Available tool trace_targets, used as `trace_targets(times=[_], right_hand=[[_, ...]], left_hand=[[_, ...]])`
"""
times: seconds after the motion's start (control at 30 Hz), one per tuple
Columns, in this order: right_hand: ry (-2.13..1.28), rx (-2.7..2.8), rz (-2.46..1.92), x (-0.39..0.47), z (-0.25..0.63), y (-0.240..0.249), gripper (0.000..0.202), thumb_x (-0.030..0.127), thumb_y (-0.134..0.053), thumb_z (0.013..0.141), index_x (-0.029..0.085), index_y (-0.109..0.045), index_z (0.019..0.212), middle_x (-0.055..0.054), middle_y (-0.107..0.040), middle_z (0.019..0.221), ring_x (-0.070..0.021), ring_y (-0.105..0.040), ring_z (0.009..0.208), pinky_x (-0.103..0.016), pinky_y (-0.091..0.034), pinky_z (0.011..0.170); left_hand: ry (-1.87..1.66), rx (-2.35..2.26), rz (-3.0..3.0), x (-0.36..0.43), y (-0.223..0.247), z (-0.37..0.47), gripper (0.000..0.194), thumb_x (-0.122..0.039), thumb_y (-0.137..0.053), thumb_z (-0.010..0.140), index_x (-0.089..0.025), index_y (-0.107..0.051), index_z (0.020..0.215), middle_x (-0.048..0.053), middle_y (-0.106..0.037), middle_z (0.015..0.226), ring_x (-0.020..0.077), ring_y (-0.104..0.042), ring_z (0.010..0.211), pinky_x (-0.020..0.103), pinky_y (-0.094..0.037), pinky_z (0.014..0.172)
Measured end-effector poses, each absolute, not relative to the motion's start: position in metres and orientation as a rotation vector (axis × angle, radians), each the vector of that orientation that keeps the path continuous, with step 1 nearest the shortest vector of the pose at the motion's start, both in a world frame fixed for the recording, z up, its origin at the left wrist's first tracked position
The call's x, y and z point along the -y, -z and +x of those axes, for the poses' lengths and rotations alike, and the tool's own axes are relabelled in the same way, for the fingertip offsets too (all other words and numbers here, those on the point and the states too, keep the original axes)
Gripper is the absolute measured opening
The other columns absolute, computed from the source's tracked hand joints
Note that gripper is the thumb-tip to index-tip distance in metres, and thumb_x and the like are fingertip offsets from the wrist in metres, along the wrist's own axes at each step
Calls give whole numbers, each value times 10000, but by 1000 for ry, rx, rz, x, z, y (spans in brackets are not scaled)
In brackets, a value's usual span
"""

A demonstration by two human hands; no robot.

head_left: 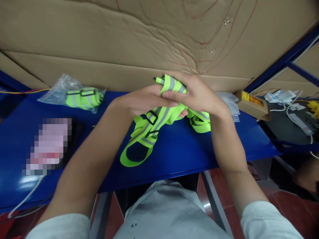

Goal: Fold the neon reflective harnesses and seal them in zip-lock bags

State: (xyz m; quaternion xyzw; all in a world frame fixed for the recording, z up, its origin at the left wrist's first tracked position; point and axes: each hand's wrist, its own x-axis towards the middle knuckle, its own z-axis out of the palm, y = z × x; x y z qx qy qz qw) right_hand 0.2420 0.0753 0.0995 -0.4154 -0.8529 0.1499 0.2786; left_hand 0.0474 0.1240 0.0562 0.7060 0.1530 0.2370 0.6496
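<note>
A neon yellow-green reflective strap (163,116) with grey stripes and black buckles is bunched between my hands above the blue table. My left hand (149,99) closes on it from the left, with the thumb along the top. My right hand (190,91) wraps its upper folds, fingers partly hidden. One loop of the strap hangs down at the lower left, and a folded part (200,122) shows beside my right wrist. The two hands are touching each other.
On the blue table (179,156), a clear bag (58,89) holds a rolled strap (84,98) at left. A pixelated, phone-like object (48,142) lies nearer. At right are clear plastic bags (228,101), a small cardboard box (254,104) and cables. Cardboard (112,36) lines the back.
</note>
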Motion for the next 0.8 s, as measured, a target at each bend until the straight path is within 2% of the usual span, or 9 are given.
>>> trace_targets(times=[0.1,0.17,0.23,0.33,0.4,0.5,0.57,0.63,0.8], right_hand=[[-346,2146,-1121,-76,244,-103,418,547,-638,1011,192,-746,1204,-18,-763,1066,-205,-702,974,-334,-540,945],[-413,2049,-1118,-75,245,-106,426,614,-630,991,209,-761,975,-7,-720,834,-171,-659,748,-313,-540,767],[-502,1993,-1104,-74,245,-108,466,683,-632,954,247,-733,823,-13,-673,711,-168,-603,637,-323,-514,657],[-491,1930,-1063,-68,246,-112,386,662,-692,912,295,-737,800,-31,-710,771,-205,-646,735,-345,-551,714],[-508,1870,-1075,-65,247,-114,373,637,-700,917,272,-749,858,-27,-730,831,-209,-670,800,-358,-574,763],[-732,1747,-1129,-67,249,-113,454,674,-698,900,223,-723,858,-9,-734,819,-177,-683,777,-347,-570,724],[-919,1658,-1141,-73,248,-109,478,725,-744,823,248,-705,821,-12,-742,815,-195,-705,785,-350,-569,694],[-949,1601,-1130,-79,246,-104,449,731,-761,795,290,-687,832,-23,-755,871,-233,-722,842,-382,-588,724],[-212,1723,-1121,-77,238,-101,317,581,-652,977,265,-662,997,-35,-729,1002,-222,-686,934,-385,-548,914]], left_hand=[[-466,-347,1416,-119,-57,51,302,-347,-830,866,-158,-781,1097,104,-825,1079,254,-796,992,364,-634,914],[-358,-324,1445,-116,-64,48,329,-348,-829,866,-156,-782,1129,127,-825,1073,271,-799,1000,374,-633,926],[-299,-316,1529,-115,-70,44,373,-344,-860,824,-176,-786,1150,128,-825,1058,287,-801,998,377,-629,925],[-295,-340,1602,-116,-75,39,415,-357,-904,758,-192,-798,1124,120,-826,1016,301,-805,938,369,-636,845],[-361,-371,1625,-116,-74,40,394,-368,-909,752,-181,-799,1081,112,-825,999,300,-803,916,366,-639,809],[-483,-447,1658,-113,-72,46,380,-365,-882,789,-154,-786,1090,110,-821,1031,304,-801,944,379,-643,828],[-517,-482,1667,-109,-72,48,407,-359,-875,793,-152,-777,1130,104,-818,1048,317,-800,965,402,-643,854],[-545,-498,1676,-107,-73,47,413,-365,-880,787,-156,-779,1129,94,-816,1045,330,-799,968,429,-644,869],[-612,-505,1686,-109,-72,44,366,-420,-867,811,-151,-795,1047,104,-815,989,338,-795,909,478,-652,852]])
